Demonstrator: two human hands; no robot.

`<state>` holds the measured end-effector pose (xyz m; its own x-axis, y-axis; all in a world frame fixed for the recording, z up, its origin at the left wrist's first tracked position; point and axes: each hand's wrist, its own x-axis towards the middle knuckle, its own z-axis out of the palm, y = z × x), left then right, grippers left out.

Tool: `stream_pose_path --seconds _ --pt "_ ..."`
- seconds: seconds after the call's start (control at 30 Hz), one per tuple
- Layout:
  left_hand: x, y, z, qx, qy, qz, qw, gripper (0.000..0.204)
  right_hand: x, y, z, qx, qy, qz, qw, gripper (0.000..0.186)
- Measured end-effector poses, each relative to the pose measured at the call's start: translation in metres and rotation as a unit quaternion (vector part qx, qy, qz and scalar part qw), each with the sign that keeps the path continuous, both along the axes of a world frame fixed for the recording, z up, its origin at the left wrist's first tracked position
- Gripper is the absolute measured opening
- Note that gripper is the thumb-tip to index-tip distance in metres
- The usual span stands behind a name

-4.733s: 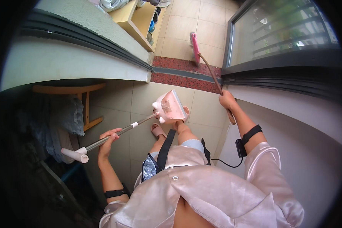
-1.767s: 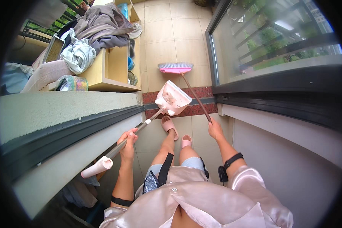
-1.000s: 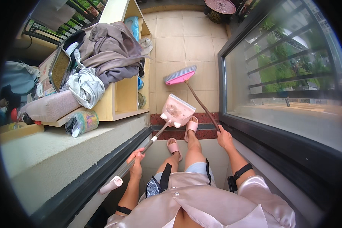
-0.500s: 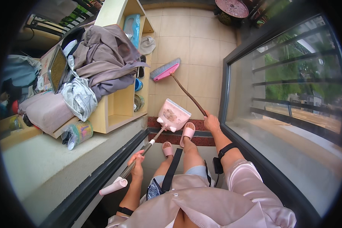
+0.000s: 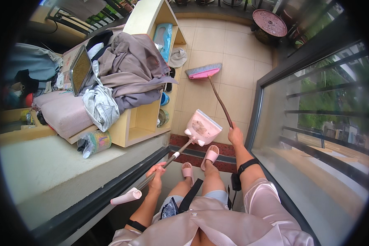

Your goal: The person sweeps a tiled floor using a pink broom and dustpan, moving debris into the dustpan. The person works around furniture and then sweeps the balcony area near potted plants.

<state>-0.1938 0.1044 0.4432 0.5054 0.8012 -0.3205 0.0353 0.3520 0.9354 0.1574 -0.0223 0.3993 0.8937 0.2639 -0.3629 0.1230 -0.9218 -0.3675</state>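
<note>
My left hand (image 5: 155, 177) is closed round the grey pole of a long-handled pink dustpan (image 5: 204, 128). Some brownish debris lies in its pan, which rests by the red stone threshold, and the pink grip end of the pole sticks out behind my hand. In my right hand (image 5: 235, 135) is the brown, crooked handle of a broom (image 5: 205, 72). Its pink head with grey bristles lies on the tiles beyond the dustpan, a good way apart from it.
A cream shelf unit (image 5: 129, 133) stands at left with clothes (image 5: 131, 67) heaped on and beside it. A glass door (image 5: 315, 110) flanks my right. Pink slippers (image 5: 210, 157) are on my feet at the threshold. A round, reddish-topped pot (image 5: 269, 22) stands far right on the tiled floor (image 5: 238, 74).
The view has shifted, so most things sit further right and lower. The broom head has swung somewhat to the right relative to the shelf. Both hands keep their holds.
</note>
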Motion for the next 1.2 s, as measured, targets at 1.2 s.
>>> stream_pose_path --seconds 1.2 --pt "0.123 0.111 0.056 0.025 0.004 0.007 1.000 0.017 0.054 -0.016 0.096 -0.022 -0.012 0.048 0.999 0.032"
